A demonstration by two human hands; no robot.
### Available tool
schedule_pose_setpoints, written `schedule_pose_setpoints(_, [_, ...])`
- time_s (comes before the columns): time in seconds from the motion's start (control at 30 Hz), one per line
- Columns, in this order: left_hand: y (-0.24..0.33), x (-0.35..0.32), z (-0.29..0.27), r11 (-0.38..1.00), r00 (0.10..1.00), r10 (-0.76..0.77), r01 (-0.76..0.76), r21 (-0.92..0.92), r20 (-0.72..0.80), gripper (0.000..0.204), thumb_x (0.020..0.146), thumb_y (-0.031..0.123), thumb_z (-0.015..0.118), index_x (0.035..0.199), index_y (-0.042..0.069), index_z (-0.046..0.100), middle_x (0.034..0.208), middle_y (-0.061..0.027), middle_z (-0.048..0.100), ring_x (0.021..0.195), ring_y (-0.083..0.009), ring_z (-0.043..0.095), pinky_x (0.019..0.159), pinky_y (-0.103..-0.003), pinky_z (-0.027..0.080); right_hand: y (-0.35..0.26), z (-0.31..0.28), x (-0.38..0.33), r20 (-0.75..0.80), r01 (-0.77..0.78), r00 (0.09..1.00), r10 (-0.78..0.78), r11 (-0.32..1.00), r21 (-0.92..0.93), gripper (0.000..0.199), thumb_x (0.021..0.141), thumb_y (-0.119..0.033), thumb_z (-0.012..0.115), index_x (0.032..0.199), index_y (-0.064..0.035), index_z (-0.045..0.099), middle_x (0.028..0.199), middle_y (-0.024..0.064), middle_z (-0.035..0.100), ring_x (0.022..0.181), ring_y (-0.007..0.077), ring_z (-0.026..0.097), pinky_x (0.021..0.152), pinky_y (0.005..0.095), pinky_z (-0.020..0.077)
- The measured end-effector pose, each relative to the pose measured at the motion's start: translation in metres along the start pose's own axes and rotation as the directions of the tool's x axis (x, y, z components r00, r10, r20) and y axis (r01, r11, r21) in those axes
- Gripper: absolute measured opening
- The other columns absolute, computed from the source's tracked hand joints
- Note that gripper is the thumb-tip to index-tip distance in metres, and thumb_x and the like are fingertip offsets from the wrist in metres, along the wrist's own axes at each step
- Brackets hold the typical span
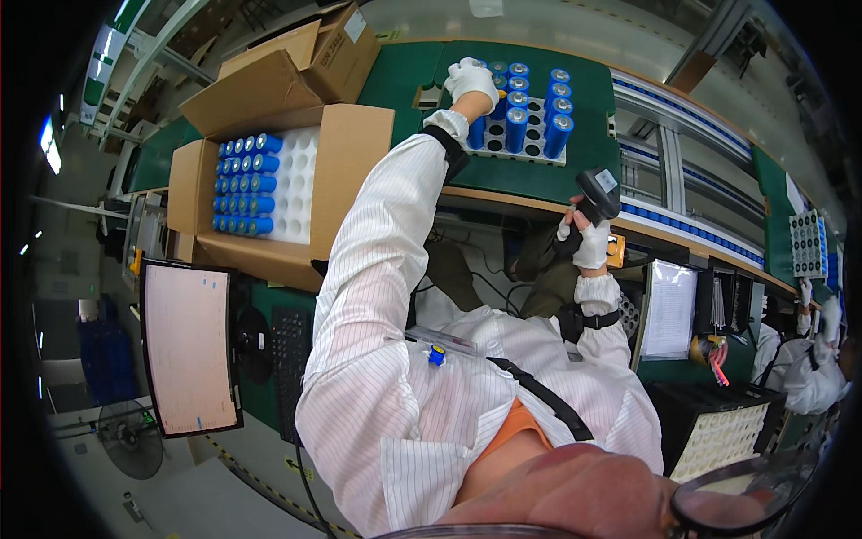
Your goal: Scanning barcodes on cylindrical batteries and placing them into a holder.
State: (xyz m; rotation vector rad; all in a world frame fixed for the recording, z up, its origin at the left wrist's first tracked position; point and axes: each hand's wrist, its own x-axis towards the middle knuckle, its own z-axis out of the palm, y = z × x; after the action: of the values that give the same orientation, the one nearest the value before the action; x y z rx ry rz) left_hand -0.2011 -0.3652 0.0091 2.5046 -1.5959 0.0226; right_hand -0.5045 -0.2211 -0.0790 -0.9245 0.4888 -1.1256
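My left hand (471, 81), in a white glove, reaches over the left column of blue cylindrical battery cells (516, 128) standing in a white holed tray (539, 154). Its fingers are curled closed among the cell tops. What they hold, if anything, is hidden by the glove. Another column of cells (558, 135) stands on the tray's right side, with open holes between the columns. My right hand (588, 241), also gloved with bare fingertips, is wrapped around the handle of a black handheld barcode scanner (599, 195), held off the bench's near edge.
Left of the tray, an open cardboard box (355, 162) holds rows of blue cells in a white insert. A monitor (191, 350) and keyboard (292, 359) are at lower left. Conveyor rails (673, 166) run along the right. Another person (813, 368) works at far right.
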Motion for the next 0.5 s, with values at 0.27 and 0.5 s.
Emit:
schedule_pose_setpoints(0.27, [0.007, -0.001, -0.001, 0.997, 0.999, -0.024, 0.021, 0.079, 0.031, 0.056, 0.078, 0.041, 0.079, 0.126, 0.015, 0.066, 0.141, -0.0051, 0.046, 0.130, -0.0304, 0.040, 0.102, -0.044, 0.041, 0.002, -0.004, 0.001, -0.009, -0.006, 1.000, 0.005, 0.995, -0.103, 0.032, 0.091, -0.013, 0.063, 0.118, -0.0004, 0.052, 0.079, 0.0078, 0.056, 0.064, 0.0174, 0.057, 0.058, 0.0299, 0.0474])
schedule_pose_setpoints(0.5, [0.013, -0.045, -0.076, 0.996, 0.998, 0.054, -0.052, -0.065, 0.030, 0.050, 0.078, 0.038, 0.078, 0.119, 0.012, 0.069, 0.126, -0.0148, 0.064, 0.116, -0.0377, 0.059, 0.097, -0.046, 0.050, 0.003, -0.001, 0.000, -0.046, -0.011, 0.999, 0.009, 0.999, -0.038, 0.026, 0.091, -0.008, 0.063, 0.113, 0.0017, 0.055, 0.072, 0.0065, 0.059, 0.058, 0.0160, 0.057, 0.055, 0.0287, 0.0473])
